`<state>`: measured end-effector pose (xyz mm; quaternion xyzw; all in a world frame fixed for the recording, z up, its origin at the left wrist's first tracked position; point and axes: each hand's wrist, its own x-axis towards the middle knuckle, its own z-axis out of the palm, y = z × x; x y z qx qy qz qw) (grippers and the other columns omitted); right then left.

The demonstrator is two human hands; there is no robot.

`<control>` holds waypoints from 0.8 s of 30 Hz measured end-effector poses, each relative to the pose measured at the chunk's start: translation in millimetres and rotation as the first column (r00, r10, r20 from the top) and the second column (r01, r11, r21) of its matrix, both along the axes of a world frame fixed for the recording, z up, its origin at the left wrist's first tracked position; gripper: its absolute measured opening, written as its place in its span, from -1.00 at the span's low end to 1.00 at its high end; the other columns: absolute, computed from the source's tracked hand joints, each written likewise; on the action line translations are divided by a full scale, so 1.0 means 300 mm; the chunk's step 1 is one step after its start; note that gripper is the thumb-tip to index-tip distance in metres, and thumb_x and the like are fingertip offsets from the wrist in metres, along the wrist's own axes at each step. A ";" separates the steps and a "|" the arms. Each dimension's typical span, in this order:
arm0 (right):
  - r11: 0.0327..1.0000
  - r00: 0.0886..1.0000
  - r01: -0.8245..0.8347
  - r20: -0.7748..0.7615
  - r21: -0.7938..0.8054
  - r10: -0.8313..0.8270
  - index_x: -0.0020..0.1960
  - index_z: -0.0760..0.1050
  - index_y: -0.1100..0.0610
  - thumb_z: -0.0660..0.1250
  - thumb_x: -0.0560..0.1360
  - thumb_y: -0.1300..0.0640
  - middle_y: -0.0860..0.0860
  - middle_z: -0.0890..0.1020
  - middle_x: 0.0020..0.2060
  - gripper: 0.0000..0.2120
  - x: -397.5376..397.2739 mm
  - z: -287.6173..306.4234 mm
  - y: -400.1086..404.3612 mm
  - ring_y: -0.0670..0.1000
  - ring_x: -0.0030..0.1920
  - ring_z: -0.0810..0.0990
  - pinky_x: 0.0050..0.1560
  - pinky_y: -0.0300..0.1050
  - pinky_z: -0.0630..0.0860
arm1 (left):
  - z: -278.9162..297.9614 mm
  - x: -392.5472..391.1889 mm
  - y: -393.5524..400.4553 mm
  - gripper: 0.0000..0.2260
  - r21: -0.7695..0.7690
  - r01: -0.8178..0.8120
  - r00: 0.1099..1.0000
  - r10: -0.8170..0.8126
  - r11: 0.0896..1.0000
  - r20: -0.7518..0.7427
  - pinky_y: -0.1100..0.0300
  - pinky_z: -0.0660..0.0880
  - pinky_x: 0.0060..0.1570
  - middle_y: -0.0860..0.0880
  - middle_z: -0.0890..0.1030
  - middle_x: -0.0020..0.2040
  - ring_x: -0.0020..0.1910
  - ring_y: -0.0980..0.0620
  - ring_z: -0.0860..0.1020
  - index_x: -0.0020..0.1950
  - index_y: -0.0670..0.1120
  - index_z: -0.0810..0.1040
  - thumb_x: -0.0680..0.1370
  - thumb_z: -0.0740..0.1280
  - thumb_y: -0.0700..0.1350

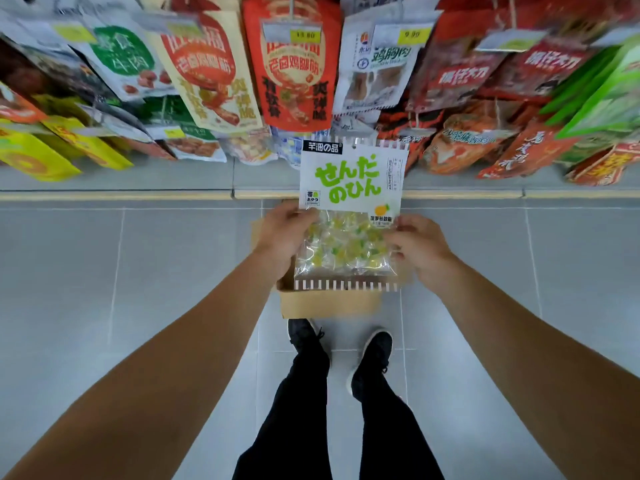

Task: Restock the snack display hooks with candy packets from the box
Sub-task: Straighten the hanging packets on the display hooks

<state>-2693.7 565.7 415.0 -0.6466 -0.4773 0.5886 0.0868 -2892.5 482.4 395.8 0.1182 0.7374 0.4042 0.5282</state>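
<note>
While I look down through the head camera, the grey tiled floor (pixel 138 271) fills most of my view, running up to a pale kerb strip at the foot of the display. Above that strip hang crowded rows of snack bags on hooks, among them a tall red printed foil pouch (pixel 294 64) under a yellow price tag and a white pouch with a clear window (pixel 375 71) just to its right. Both bare forearms reach forward from the bottom corners. On the floor, just ahead of my two dark shoes (pixel 372 358), sits an open brown cardboard box (pixel 329 303), its near wall facing me.

Held upright over that box, below the red pouch, is the white-and-clear candy packet with green lettering (pixel 349 209), yellow and green sweets showing through its lower half. My left hand (pixel 282 230) pinches its left edge, thumb on the front. My right hand (pixel 417 247) has curled fingers clamping the right edge. Each grip is pressed onto the plastic.
</note>
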 end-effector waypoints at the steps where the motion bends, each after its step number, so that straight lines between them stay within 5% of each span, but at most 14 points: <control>1: 1.000 1.000 0.023 -0.012 0.013 -0.023 -0.18 0.53 0.05 0.43 0.45 0.33 -0.03 0.57 -0.35 -0.81 0.015 0.050 -0.016 -0.03 -0.33 0.51 -0.30 -0.17 0.47 | 0.054 0.018 -0.009 -0.82 0.018 -0.007 1.000 0.007 1.000 0.002 0.10 0.36 -0.42 -0.27 0.67 -0.12 -0.37 -0.09 0.47 -0.15 -0.01 0.64 0.30 0.41 0.01; 7: 0.990 0.984 0.136 -0.121 0.045 -0.129 -0.20 0.52 0.08 0.41 0.45 0.35 0.00 0.54 -0.36 -0.81 0.181 0.295 -0.126 -0.02 -0.34 0.45 -0.29 -0.13 0.39 | 0.327 0.180 -0.091 -0.91 0.142 -0.045 0.996 0.034 0.989 0.083 0.25 0.36 -0.49 -0.16 0.63 -0.25 -0.43 -0.01 0.49 -0.09 -0.16 0.62 0.47 0.40 -0.16; 13: 0.972 0.978 0.098 -0.201 0.214 -0.055 -0.29 0.52 0.07 0.43 0.45 0.32 -0.01 0.52 -0.42 -0.78 0.428 0.525 -0.205 0.00 -0.32 0.45 -0.27 -0.12 0.38 | 0.570 0.418 -0.188 -0.86 0.312 -0.055 0.996 0.031 0.949 0.081 0.27 0.42 -0.48 -0.13 0.60 -0.20 -0.34 -0.04 0.50 -0.02 -0.21 0.59 0.51 0.40 -0.14; 17: 0.944 0.964 0.095 -0.265 0.315 -0.009 -0.21 0.54 0.08 0.45 0.43 0.28 -0.02 0.56 -0.37 -0.84 0.590 0.701 -0.242 -0.01 -0.28 0.49 -0.25 -0.12 0.44 | 0.757 0.584 -0.245 -0.87 0.408 -0.047 0.999 0.044 0.912 0.016 0.22 0.37 -0.41 -0.16 0.58 -0.17 -0.27 -0.07 0.50 -0.01 -0.20 0.57 0.51 0.40 -0.16; 21: 0.921 0.936 0.139 -0.353 0.365 -0.001 -0.16 0.54 0.16 0.44 0.43 0.32 0.00 0.50 -0.52 -0.88 0.738 0.894 -0.272 0.02 -0.46 0.42 -0.34 -0.06 0.37 | 0.952 0.719 -0.272 -0.69 0.496 0.012 0.999 0.013 0.868 -0.047 0.17 0.34 -0.40 -0.16 0.61 -0.16 -0.33 -0.05 0.51 0.08 -0.35 0.53 0.49 0.40 -0.13; 24: 0.893 0.921 0.160 -0.390 0.420 0.018 -0.03 0.53 0.32 0.43 0.45 0.32 0.12 0.50 -0.43 -0.87 0.823 1.028 -0.265 0.06 -0.40 0.45 -0.23 0.01 0.40 | 1.110 0.797 -0.250 -0.84 0.571 0.045 0.997 0.002 0.820 -0.080 0.21 0.35 -0.47 -0.12 0.63 -0.21 -0.40 0.01 0.51 0.03 -0.24 0.62 0.50 0.39 -0.19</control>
